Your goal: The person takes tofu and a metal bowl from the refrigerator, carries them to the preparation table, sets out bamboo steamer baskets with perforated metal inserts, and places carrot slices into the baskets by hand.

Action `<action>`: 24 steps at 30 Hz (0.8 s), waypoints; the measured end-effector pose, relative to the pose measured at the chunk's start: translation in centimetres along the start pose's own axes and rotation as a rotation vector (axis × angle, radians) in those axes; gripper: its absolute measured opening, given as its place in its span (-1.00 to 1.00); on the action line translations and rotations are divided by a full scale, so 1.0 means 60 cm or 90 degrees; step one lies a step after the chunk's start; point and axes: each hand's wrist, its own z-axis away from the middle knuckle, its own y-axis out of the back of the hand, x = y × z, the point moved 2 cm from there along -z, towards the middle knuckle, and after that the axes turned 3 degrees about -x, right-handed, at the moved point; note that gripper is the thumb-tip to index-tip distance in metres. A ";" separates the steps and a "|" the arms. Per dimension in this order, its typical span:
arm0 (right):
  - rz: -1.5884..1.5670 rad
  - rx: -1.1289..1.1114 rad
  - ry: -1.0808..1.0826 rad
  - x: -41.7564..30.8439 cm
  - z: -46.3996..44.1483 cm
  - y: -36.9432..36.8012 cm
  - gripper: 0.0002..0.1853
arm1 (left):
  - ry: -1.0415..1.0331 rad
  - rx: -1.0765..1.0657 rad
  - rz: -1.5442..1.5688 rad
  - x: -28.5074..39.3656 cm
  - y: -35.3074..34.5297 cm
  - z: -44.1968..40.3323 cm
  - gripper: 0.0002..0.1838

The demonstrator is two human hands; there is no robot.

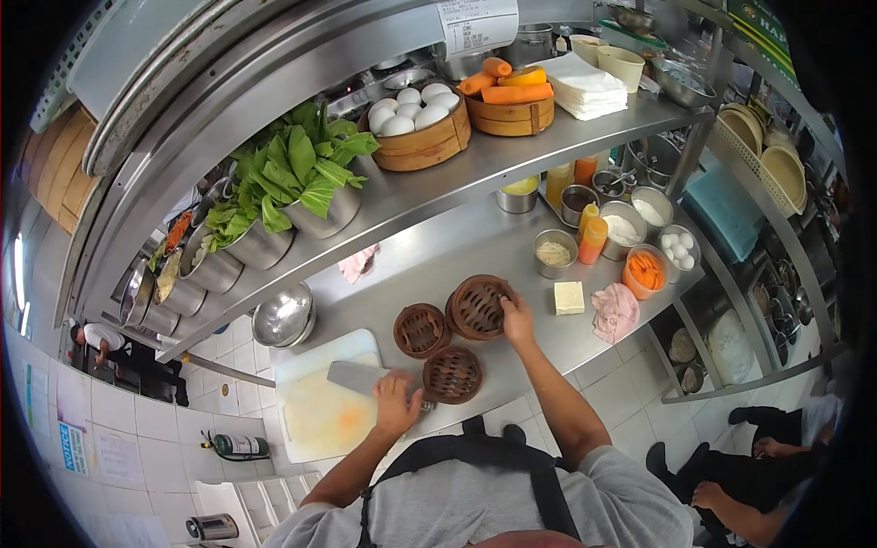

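Observation:
My left hand (396, 404) is on a cleaver (354, 376) near where blade and handle meet. The cleaver's wide blade lies over the white cutting board (301, 352), which has yellow and orange stains. With its fingers closed on the rim, my right hand (517, 320) holds a round bamboo steamer basket (477, 307). Two more steamer baskets stand close by, a smaller basket (421, 331) to the left and a nearer basket (453, 374) beside the cleaver handle. All three show slatted surfaces and look dark brown.
Metal bowls (283, 315) stand left on the steel counter. At right are a yellow block (568, 298), a pink cloth (616, 312), a carrot tub (645, 271) and sauce bottles (593, 239). An overhead shelf (512, 160) bears leafy greens (292, 164) and eggs (413, 111). Another person (767, 484) is at lower right.

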 end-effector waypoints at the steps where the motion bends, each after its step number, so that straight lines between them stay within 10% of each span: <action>1: 0.001 -0.001 -0.002 0.010 0.000 0.015 -0.45 | 0.027 -0.007 -0.011 -0.009 0.008 0.026 -0.56; 7: -0.332 0.002 -0.074 0.029 0.051 0.085 -0.52 | 0.032 -0.016 -0.029 -0.006 0.037 0.057 -0.52; 24: -0.268 -0.066 -0.070 0.070 0.160 0.158 -0.51 | 0.014 -0.059 -0.050 0.036 0.021 0.060 -0.43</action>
